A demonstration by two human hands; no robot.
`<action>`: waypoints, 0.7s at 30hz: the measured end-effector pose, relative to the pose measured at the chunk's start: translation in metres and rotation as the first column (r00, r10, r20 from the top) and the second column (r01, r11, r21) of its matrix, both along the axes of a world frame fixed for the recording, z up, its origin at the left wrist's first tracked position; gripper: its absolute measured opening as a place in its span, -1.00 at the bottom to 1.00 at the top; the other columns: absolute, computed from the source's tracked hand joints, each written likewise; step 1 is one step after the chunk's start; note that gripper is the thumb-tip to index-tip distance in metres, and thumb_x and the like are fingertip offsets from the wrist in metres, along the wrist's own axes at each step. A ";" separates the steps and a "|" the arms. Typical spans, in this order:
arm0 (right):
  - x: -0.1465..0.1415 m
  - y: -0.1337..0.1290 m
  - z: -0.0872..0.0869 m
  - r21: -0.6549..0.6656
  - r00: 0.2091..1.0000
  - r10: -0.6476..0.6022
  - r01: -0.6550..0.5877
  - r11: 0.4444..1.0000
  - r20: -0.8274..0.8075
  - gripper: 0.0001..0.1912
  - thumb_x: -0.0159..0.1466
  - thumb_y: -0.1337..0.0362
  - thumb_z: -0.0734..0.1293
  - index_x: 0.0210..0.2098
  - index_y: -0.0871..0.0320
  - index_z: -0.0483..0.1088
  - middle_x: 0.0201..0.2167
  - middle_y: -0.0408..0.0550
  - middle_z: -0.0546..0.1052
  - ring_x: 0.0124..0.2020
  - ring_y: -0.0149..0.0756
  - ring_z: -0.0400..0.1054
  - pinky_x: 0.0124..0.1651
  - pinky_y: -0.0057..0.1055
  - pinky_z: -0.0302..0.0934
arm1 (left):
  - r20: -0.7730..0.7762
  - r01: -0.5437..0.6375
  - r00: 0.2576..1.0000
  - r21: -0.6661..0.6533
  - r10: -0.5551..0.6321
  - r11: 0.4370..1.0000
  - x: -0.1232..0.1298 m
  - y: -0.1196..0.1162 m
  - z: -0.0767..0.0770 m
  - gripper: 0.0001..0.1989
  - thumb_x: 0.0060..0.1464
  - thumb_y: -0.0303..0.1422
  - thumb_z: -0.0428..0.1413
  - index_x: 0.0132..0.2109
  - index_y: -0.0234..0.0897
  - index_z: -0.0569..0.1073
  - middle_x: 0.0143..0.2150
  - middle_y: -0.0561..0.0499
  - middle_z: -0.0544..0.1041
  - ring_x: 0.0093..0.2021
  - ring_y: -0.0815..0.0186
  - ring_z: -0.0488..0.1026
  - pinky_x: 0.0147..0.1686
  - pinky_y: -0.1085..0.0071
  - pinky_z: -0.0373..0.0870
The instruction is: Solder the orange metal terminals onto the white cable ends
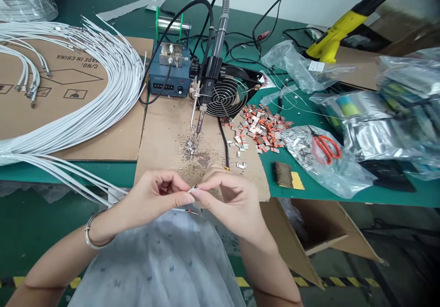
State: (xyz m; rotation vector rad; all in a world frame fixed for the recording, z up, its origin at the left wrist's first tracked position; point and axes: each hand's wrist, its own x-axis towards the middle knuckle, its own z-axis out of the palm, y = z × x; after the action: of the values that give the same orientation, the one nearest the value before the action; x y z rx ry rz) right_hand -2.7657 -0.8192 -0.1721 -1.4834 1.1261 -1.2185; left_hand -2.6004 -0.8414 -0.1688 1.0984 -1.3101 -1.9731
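My left hand [163,192] is closed in a pinch on the end of a white cable [191,189]. Fingertip to fingertip with it, my right hand [230,197] pinches the same cable end; a small dark tip shows between the fingers, its detail too small to make out. Just below, another white cable end [185,211] with a red tip sticks out over my lap. More white cables [85,178] run from the bundle on the left toward my left wrist. Ahead of my hands, a soldering iron [208,82] points down at a heap of solder scraps [190,147].
A blue soldering station [168,75], a solder spool [172,25] and a fan [227,96] stand at the back. To the right lie a pile of small metal connectors [263,126], a brown sponge [283,174], orange-handled scissors [326,149] and plastic bags [371,137]. An open carton [319,233] sits below the table edge.
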 end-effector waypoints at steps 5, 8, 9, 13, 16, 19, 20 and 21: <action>0.019 0.005 -0.018 -0.092 0.975 -0.158 0.174 0.980 0.154 -0.86 0.06 0.48 0.36 -0.55 0.14 0.38 -0.63 -0.21 0.37 -0.57 -0.45 0.22 -0.49 -0.45 0.13 | -0.091 -0.061 0.994 0.015 0.062 0.998 -0.005 0.001 -0.008 -0.83 -0.12 -0.41 0.22 -0.50 -0.39 0.39 -0.61 0.15 0.34 -0.59 0.56 0.19 -0.58 0.63 0.13; 0.023 0.009 -0.024 -0.301 0.969 -0.241 0.248 0.921 0.061 -0.83 0.07 0.53 0.34 -0.46 0.12 0.39 -0.55 -0.18 0.43 -0.51 -0.42 0.28 -0.37 -0.39 0.18 | -0.089 -0.089 0.992 0.018 0.091 0.996 -0.004 0.001 -0.012 -0.84 -0.13 -0.41 0.24 -0.50 -0.38 0.40 -0.56 0.12 0.40 -0.53 0.51 0.28 -0.50 0.61 0.24; 0.018 0.009 -0.023 -0.352 0.976 -0.218 0.199 0.915 -0.014 -0.82 0.07 0.52 0.35 -0.41 0.12 0.40 -0.52 -0.17 0.46 -0.48 -0.41 0.31 -0.33 -0.38 0.20 | -0.068 -0.094 0.993 0.006 0.094 0.996 -0.002 0.000 -0.013 -0.85 -0.13 -0.41 0.24 -0.49 -0.37 0.41 -0.55 0.11 0.42 -0.51 0.50 0.31 -0.47 0.59 0.27; -0.034 -0.011 -0.009 -0.280 0.879 -0.186 0.063 0.958 -0.439 -0.75 0.15 0.34 0.35 -0.16 0.12 0.40 -0.37 -0.11 0.53 -0.37 -0.36 0.38 -0.27 -0.39 0.25 | 0.046 -0.089 0.995 -0.099 0.094 0.991 0.012 -0.006 -0.016 -0.86 -0.06 -0.36 0.22 -0.46 -0.33 0.44 -0.49 0.07 0.49 -0.44 0.45 0.40 -0.42 0.60 0.33; -0.085 -0.048 -0.001 -0.330 0.547 -0.394 0.215 0.919 -0.739 -0.86 0.21 0.31 0.27 -0.32 0.17 0.47 -0.41 -0.05 0.55 -0.42 -0.30 0.38 -0.30 -0.36 0.21 | 0.025 -0.027 0.999 -0.064 0.029 0.998 0.023 -0.012 -0.019 -0.87 0.00 -0.32 0.19 -0.40 -0.28 0.45 -0.43 0.06 0.54 -0.40 0.40 0.48 -0.37 0.56 0.39; -0.112 -0.086 -0.004 -0.212 0.281 -0.244 0.141 0.967 -0.928 -0.81 0.21 0.30 0.24 -0.28 0.19 0.49 -0.44 -0.04 0.55 -0.41 -0.25 0.40 -0.33 -0.37 0.18 | 0.007 0.038 0.999 -0.030 -0.038 0.999 0.027 -0.017 -0.021 -0.88 0.02 -0.31 0.17 -0.38 -0.26 0.45 -0.43 0.07 0.54 -0.44 0.41 0.50 -0.39 0.56 0.41; -0.115 -0.095 -0.006 -0.192 0.247 -0.214 0.110 0.975 -0.945 -0.78 0.22 0.30 0.23 -0.24 0.18 0.49 -0.42 -0.03 0.55 -0.39 -0.24 0.40 -0.32 -0.38 0.17 | 0.018 0.047 0.999 -0.028 -0.047 0.999 0.028 -0.018 -0.021 -0.88 0.03 -0.30 0.17 -0.38 -0.26 0.46 -0.44 0.07 0.54 -0.45 0.42 0.50 -0.40 0.56 0.40; -0.115 -0.102 -0.008 -0.183 0.227 -0.196 0.078 0.980 -0.954 -0.75 0.23 0.31 0.21 -0.19 0.15 0.49 -0.38 -0.01 0.56 -0.35 -0.23 0.41 -0.30 -0.38 0.16 | 0.031 0.051 0.998 -0.030 -0.050 0.998 0.028 -0.019 -0.021 -0.87 0.03 -0.30 0.17 -0.38 -0.27 0.46 -0.45 0.07 0.53 -0.46 0.43 0.49 -0.41 0.58 0.40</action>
State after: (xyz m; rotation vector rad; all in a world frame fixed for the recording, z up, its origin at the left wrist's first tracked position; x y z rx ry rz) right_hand -2.8804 -0.9216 -0.1802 -2.3679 2.0670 -0.2415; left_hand -2.5727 -0.8604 -0.1899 1.0949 -1.3922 -1.9727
